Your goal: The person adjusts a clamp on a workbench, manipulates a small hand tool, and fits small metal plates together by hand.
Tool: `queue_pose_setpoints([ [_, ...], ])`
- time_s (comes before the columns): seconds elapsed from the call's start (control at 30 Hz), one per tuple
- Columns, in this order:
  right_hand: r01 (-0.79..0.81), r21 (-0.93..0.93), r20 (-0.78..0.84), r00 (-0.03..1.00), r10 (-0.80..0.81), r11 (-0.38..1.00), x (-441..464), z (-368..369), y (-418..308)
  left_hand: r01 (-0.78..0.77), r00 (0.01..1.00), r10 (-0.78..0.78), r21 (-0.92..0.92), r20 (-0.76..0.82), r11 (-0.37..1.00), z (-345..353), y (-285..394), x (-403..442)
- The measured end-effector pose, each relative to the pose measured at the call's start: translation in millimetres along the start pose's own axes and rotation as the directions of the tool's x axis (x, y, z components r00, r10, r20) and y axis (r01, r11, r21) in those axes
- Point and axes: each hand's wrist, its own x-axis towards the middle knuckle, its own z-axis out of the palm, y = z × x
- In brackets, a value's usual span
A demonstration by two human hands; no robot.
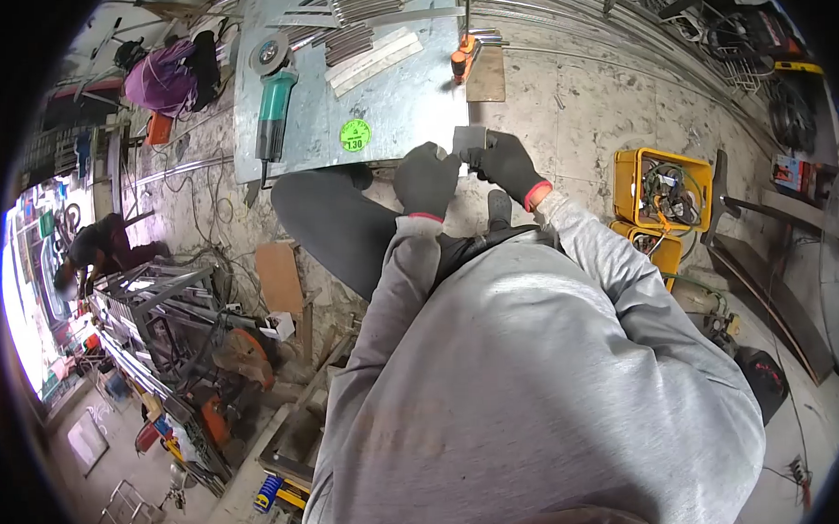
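Observation:
At the near edge of the metal-topped worktable [409,105], my two hands are close together in dark gloves with red cuffs. My right hand [512,166] is closed around a small flat grey square piece [470,137], which sticks out beyond the fingers by the table corner. Just left of it, my left hand [423,181] is curled into a fist; a small pale bit shows at its fingertips, too small to name. On the tabletop lie a green angle grinder [274,105], a round green sticker marked 1.30 [355,135], several metal strips [349,45] and a pale flat bar [376,62].
An orange clamp [465,59] sits at the table's right edge. Yellow crates [628,190] with cables stand on the floor to the right. Metal frames and a cut-off saw [244,358] are at left. One person [102,247] bends over there; another in purple [160,79] is farther back.

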Motion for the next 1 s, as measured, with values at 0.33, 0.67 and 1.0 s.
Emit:
queue_pose_setpoints([
  [0.33, -0.017, -0.01, 0.011, 1.0, 0.017, 1.0, 2, -2, 1, -0.037, 0.998, 0.036, -0.03, -0.047, 0.999, -1, 1, -3],
  [0.67, 0.001, 0.025, 0.002, 1.0, -0.001, 1.0, 5, -3, 6, -0.062, 0.996, 0.062, 0.0, -0.07, 0.998, 1, 6, -1],
  [1.0, 0.042, 0.017, 0.012, 0.999, -0.042, 0.999, -2, -1, 13, -0.053, 0.998, 0.052, -0.026, -0.046, 0.998, 3, 0, -13],
])
